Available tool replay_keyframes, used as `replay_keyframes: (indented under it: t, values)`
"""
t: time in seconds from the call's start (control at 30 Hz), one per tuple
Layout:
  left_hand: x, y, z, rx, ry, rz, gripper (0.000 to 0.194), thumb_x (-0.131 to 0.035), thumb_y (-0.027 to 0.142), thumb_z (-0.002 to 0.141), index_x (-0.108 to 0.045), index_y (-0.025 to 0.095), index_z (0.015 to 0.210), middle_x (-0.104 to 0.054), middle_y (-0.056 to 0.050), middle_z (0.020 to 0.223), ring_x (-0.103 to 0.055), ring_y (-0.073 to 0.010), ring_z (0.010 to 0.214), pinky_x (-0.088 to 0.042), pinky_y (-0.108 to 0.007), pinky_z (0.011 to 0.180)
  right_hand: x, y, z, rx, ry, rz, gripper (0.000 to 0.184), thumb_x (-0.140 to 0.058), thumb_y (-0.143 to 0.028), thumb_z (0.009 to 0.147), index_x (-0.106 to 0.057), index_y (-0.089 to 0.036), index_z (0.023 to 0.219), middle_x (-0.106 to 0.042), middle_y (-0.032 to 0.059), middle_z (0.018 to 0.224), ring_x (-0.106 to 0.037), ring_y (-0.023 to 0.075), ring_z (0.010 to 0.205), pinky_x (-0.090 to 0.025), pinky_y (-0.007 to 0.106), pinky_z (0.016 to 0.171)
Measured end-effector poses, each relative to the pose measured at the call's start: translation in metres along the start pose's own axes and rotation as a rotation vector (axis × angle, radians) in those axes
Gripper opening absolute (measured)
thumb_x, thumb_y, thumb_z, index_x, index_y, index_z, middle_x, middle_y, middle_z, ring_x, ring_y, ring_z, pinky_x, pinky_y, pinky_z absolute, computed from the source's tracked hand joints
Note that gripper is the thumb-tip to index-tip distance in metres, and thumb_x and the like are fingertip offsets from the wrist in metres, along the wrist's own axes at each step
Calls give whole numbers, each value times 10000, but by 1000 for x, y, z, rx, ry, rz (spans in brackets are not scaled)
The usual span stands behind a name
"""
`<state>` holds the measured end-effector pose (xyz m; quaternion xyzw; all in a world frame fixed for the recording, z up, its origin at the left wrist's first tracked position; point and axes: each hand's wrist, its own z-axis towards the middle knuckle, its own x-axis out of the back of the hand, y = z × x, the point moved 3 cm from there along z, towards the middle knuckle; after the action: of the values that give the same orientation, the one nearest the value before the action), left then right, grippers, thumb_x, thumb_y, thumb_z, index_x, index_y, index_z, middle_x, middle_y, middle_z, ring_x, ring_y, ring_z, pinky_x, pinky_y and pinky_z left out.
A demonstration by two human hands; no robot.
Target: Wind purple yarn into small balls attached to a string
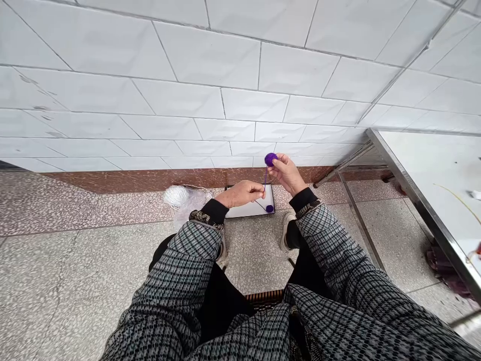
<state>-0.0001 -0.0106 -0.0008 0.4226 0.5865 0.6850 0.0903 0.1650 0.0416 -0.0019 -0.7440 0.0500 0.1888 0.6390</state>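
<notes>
Though partly behind left hand point(244, 193), tray point(248, 211).

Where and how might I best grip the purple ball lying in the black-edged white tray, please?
Probably pinch the purple ball by its rounded sides, from above: its top lies uncovered, and the tray rim runs close by its right side.

White tiled wall point(240, 65); speckled floor point(93, 281); metal-edged table point(424, 165).

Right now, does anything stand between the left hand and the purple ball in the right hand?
Nothing visible blocks the left hand from the purple ball in the right hand; only the purple strand spans the gap.
</notes>
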Motion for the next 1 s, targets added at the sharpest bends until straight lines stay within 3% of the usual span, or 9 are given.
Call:
replay_keyframes:
  t: [0.17, 0.27, 0.4, 0.47, 0.53, 0.67, 0.8, 0.9, 1.0]
  values:
    - [2, 3, -2, -17, -12, -5, 225, -524, 314, 828, -670, 151, 772, -621, -5, 691, -536, -121, 626, -419, -243, 649, -1, 12, 1, -23, 10, -318, 323, -732, -236, 751, -451, -210, 907, -585, -61, 746, -556, 57, 548, -470, 187, 531]
    - [6, 6, -5, -9, 34, 11, 241, -519, 323, 831, -678, 148, 787, -643, -15, 724, -552, -125, 644, -429, -247, 663, -3, 14, -2, -91, -65, -502, 246, -664, -123, 746, -482, -194, 894, -560, -69, 687, -522, 60, 528, -453, 190, 518]
    - [16, 6, -8, 14, 218, 17, 250, -516, 330, 821, -683, 145, 800, -668, -32, 762, -572, -141, 688, -447, -258, 690, -11, 14, -14, -220, -390, -637, 245, -678, -79, 701, -544, -167, 887, -597, -41, 746, -542, 71, 566, -461, 203, 519]
    - [22, 4, -9, 30, 301, 21, 247, -518, 327, 811, -683, 145, 793, -675, -35, 774, -570, -145, 698, -451, -263, 701, -16, 12, -21, -278, -570, -600, 261, -689, -82, 695, -572, -158, 916, -615, -25, 799, -573, 78, 604, -481, 211, 541]
    - [26, 0, -10, 65, 364, 32, 250, -516, 331, 810, -679, 143, 782, -663, -26, 747, -555, -146, 684, -444, -265, 692, -18, 8, -24, -284, -642, -486, 284, -698, -92, 689, -573, -160, 934, -621, -21, 823, -592, 79, 629, -499, 214, 568]
    - [26, -10, -8, 140, 398, 59, 260, -506, 352, 819, -654, 146, 763, -610, -4, 676, -515, -141, 639, -410, -261, 644, -13, -1, -18, -207, -473, -119, 369, -768, -211, 686, -532, -188, 968, -646, -13, 853, -605, 82, 633, -529, 220, 591]
    - [13, -9, -3, 124, 209, 51, 236, -483, 321, 826, -642, 154, 777, -617, -5, 708, -527, -131, 640, -414, -253, 656, -2, -6, -6, -47, -186, 168, 467, -826, -360, 700, -505, -231, 1013, -654, -18, 857, -617, 87, 658, -543, 202, 594]
    - [3, -2, 0, 53, 68, 66, 228, -482, 311, 838, -641, 158, 779, -612, -1, 708, -533, -128, 662, -412, -243, 671, 2, -2, 0, 0, -73, 172, 483, -828, -341, 708, -506, -244, 1055, -644, -34, 854, -625, 75, 666, -546, 184, 609]
    - [1, 2, 0, 13, 43, 85, 233, -480, 304, 845, -643, 156, 771, -606, 2, 697, -525, -122, 654, -406, -239, 667, 4, 5, 2, -8, -35, 22, 456, -807, -308, 718, -522, -232, 1066, -626, -44, 832, -610, 63, 635, -531, 180, 591]
